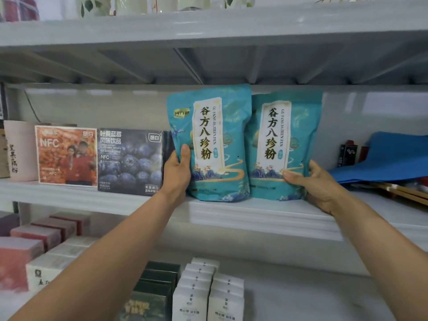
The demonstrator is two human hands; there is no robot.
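Where the head view faces a rack, two matte teal stand-up pouches with white label panels and black lettering stand upright, side by side, on the white plastic shelf board (pixel 254 214); the left teal pouch (pixel 208 144) is the mark for everything else. Touching its right edge, and slightly overlapped by it, stands the right teal pouch (pixel 284 147). The left hand (pixel 177 172) grips the left teal pouch at its lower left edge, thumb laid flat on the front; the other fingers are hidden behind the pouch. The right hand (pixel 317 184) holds the right teal pouch at the lower corner farthest from the left teal pouch, thumb pressed on the front, fingers curled round the edge. Just left of the left teal pouch stands a dark blueberry-print carton (pixel 129 162); beyond that an orange-red printed carton (pixel 67 156), then a pale pink cylindrical tub (pixel 19 151). Well to the right of the left teal pouch lies a folded blue cloth (pixel 389 156). Below the left teal pouch, one shelf down, sit rows of small white boxes (pixel 208 290) and dark green boxes (pixel 155 288).
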